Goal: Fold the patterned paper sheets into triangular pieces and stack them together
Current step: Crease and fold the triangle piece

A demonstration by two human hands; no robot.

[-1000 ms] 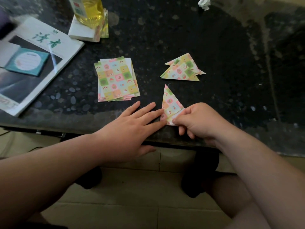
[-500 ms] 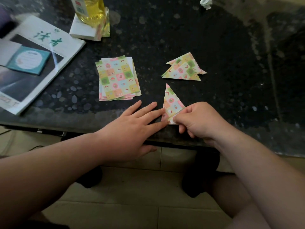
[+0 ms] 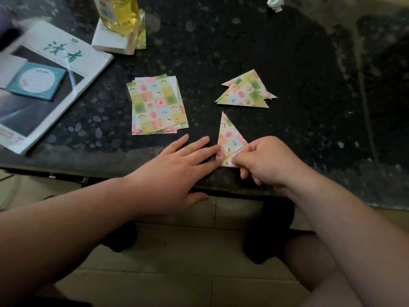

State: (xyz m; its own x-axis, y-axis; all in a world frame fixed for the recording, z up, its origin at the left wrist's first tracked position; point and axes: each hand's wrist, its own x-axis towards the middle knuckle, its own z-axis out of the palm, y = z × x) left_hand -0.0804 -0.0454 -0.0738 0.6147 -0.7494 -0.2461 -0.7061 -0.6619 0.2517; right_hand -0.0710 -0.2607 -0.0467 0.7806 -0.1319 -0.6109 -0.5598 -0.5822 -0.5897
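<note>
The left hand (image 3: 177,165) lies flat, fingertips pressing the folded triangle (image 3: 229,138) at its near left edge; the right hand (image 3: 265,159) pinches its bottom flap. The triangle points away, towards the finished stack (image 3: 245,90) just beyond, nearer the right hand.

Matt printed paper sheets (image 3: 157,104), dark speckled stone-like table (image 3: 221,41), glossy magazine cover (image 3: 44,85)

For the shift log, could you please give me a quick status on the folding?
Left hand flat, pinning the triangle. Right hand pinching its bottom flap. Nothing blocking the fold.
</note>
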